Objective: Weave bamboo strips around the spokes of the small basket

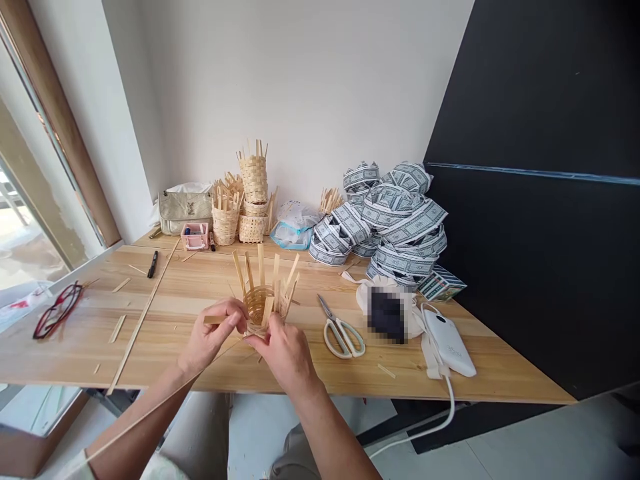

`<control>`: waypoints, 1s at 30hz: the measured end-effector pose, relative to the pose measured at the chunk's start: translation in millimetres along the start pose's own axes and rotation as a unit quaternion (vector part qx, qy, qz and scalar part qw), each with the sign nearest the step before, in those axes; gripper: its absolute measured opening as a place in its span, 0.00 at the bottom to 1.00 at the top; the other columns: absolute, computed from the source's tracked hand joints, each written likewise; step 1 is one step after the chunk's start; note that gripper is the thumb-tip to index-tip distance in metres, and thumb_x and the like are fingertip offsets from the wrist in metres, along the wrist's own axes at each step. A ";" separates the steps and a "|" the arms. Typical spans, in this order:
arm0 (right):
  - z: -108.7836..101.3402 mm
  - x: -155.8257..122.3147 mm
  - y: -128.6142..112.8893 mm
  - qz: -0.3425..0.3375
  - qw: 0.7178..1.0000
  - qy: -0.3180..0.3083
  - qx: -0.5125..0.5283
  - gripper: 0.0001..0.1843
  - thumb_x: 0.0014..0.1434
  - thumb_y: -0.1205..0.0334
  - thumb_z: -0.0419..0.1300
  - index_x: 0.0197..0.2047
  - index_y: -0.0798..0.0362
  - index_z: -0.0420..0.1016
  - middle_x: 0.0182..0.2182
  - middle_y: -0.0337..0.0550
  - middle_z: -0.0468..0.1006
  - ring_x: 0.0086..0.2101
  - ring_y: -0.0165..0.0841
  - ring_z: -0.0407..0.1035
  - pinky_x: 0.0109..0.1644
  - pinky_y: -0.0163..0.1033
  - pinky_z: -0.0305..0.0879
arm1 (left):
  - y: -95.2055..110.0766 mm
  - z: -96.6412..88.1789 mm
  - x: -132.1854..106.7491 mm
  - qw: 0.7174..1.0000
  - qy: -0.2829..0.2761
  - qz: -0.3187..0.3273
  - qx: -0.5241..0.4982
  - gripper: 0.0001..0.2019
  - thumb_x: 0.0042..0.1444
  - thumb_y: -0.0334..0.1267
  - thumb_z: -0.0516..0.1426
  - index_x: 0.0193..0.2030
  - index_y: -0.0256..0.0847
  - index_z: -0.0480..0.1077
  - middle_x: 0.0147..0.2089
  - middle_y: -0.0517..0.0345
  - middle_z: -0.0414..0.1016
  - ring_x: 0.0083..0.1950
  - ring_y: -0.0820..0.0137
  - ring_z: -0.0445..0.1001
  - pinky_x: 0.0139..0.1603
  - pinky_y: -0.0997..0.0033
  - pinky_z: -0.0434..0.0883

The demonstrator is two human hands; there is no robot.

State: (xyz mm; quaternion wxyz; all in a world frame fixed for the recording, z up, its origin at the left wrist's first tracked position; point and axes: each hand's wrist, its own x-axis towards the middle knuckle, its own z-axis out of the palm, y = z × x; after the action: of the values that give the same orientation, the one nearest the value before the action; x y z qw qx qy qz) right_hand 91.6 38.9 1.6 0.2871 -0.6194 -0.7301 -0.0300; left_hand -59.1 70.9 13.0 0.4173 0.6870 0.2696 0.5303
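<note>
Centrally, basket [260, 303], between left grip [214, 335] and right grip [287, 353]

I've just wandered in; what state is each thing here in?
Basket: part-woven, strips sticking up
Left hand: closed on the basket's near left
Right hand: closed on its near right
Scissors: lying flat, unheld
Handbag: flap closed
Pink box: open-topped, things inside
Pen: lying down, cap unclear
Glasses: lying down, folding unclear
Power bank: lying on the table
Patterned pieces: heaped
</note>
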 end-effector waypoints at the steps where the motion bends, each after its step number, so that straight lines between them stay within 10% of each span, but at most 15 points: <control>1: 0.5 0.0 -0.3 -0.001 1.000 0.003 -0.008 0.18 0.48 0.47 0.64 0.30 0.52 0.66 0.18 0.41 0.77 0.21 0.37 0.73 0.21 0.34 0.57 | -3.3 0.6 -3.2 1.000 0.018 0.001 -0.009 0.17 0.55 0.47 0.54 0.22 0.39 0.72 0.28 0.53 0.71 0.34 0.65 0.69 0.38 0.67 0.66; 9: -4.7 0.7 -5.2 0.019 0.999 -0.031 -0.040 0.19 0.49 0.47 0.64 0.32 0.54 0.69 0.20 0.45 0.78 0.23 0.39 0.74 0.21 0.35 0.57 | -14.3 8.3 -19.0 0.948 0.152 -0.128 -0.247 0.09 0.50 0.42 0.59 0.31 0.38 0.75 0.36 0.54 0.72 0.38 0.67 0.71 0.37 0.71 0.71; 16: -4.8 1.1 -2.8 0.026 0.999 -0.019 -0.035 0.18 0.55 0.47 0.58 0.32 0.55 0.70 0.20 0.46 0.78 0.22 0.38 0.74 0.21 0.35 0.56 | -16.1 23.8 -33.2 0.885 0.131 -0.217 -0.390 0.12 0.52 0.43 0.55 0.40 0.39 0.72 0.39 0.49 0.76 0.44 0.64 0.73 0.45 0.65 0.70; 30: -14.6 0.0 -3.7 0.033 0.997 -0.072 0.000 0.07 0.60 0.60 0.56 0.34 0.55 0.69 0.27 0.45 0.80 0.29 0.35 0.75 0.28 0.33 0.59 | -20.0 40.8 -63.5 0.939 0.202 -0.167 -0.222 0.19 0.58 0.48 0.50 0.52 0.43 0.67 0.55 0.51 0.67 0.54 0.62 0.67 0.52 0.63 0.65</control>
State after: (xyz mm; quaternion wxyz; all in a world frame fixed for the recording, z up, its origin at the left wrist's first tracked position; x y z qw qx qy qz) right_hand 93.8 32.2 14.9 0.2346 -0.6440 -0.7278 0.0242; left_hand -37.3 17.7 -39.8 0.5783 0.4005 0.3342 0.6272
